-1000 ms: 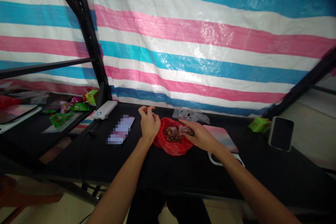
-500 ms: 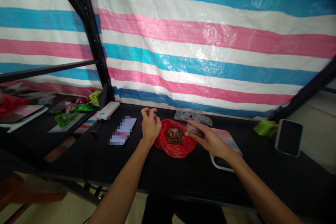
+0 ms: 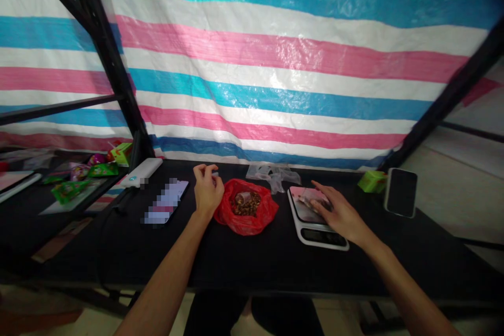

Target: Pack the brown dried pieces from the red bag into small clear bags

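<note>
Presently, the right hand (image 3: 340, 212) grasps a small clear pouch (image 3: 311, 200) at its fingertips, and the pouch lies on the platform of the scale (image 3: 325, 237) directly beneath the grip. Judgement: the pouch should sit wholly on the platform, and the fingers should come fully off it, since any touch would skew the reading. Left of the grip, the left hand (image 3: 207, 191) hovers curled beside the red bag (image 3: 246, 223); whether it holds anything cannot be told.

Small clear pouch (image 3: 311, 200) of brown bits lying on scale (image 3: 323, 236), open red bag (image 3: 252, 219) nearby
</note>
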The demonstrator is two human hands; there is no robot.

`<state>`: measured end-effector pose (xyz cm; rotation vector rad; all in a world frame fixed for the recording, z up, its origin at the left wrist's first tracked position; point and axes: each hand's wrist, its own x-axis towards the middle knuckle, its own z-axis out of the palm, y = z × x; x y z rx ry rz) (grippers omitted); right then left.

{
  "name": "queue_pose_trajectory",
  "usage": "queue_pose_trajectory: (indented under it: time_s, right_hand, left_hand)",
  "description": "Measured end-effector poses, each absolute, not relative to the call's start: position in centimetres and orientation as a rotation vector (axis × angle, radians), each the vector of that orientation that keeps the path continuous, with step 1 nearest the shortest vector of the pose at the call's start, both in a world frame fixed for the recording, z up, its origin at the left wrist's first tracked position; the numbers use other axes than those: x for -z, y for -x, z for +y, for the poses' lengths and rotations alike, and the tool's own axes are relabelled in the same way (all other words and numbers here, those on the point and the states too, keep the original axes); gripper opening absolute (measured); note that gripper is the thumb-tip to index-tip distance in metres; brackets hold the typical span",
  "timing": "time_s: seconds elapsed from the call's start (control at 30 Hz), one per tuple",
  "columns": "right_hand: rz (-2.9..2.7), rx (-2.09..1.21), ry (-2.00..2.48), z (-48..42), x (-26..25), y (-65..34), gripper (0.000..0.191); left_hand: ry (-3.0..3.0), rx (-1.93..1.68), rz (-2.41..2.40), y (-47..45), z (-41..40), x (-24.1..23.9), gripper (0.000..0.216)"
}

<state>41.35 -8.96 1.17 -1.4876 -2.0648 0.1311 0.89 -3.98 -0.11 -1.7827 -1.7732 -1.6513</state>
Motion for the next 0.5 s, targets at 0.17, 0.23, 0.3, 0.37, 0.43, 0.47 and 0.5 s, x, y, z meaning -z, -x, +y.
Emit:
queue_pose_trajectory:
  time_s: [0.17,0.23,0.3,0.37,0.43,0.47,0.5]
  right_hand:
    - [-1.883,-0.027,1.431,-10.2,-0.7,-42.8,0.047]
    - [-1.828,0.015,1.414,-10.4,-1.0,-43.0,0.042]
    - [-1.842,0.071,1.394,-10.3,-1.9,-42.4,0.036]
    - [-1.964,0.121,1.393,-9.6,-3.3,-41.1,0.03]
    - [-2.154,0.161,1.426,-8.4,-5.0,-39.0,0.025]
    - [-2.217,0.193,1.446,-7.8,-5.8,-37.9,0.023]
    - [-2.288,0.213,1.455,-7.1,-6.4,-36.8,0.023]
  left_hand:
    - [1.779,1.645,-1.774,-0.9,-4.1,0.1,0.029]
    - [1.787,1.661,-1.779,-0.9,-4.1,0.1,0.029]
    - [1.805,1.676,-1.78,-1.0,-4.1,0.2,0.029]
    - [1.819,1.682,-1.78,-1.0,-4.1,0.2,0.028]
    - [1.818,1.681,-1.789,-0.9,-4.1,0.2,0.028]
    - [1.814,1.679,-1.796,-0.9,-4.1,0.2,0.028]
    - [1.81,1.678,-1.801,-0.9,-4.1,0.1,0.027]
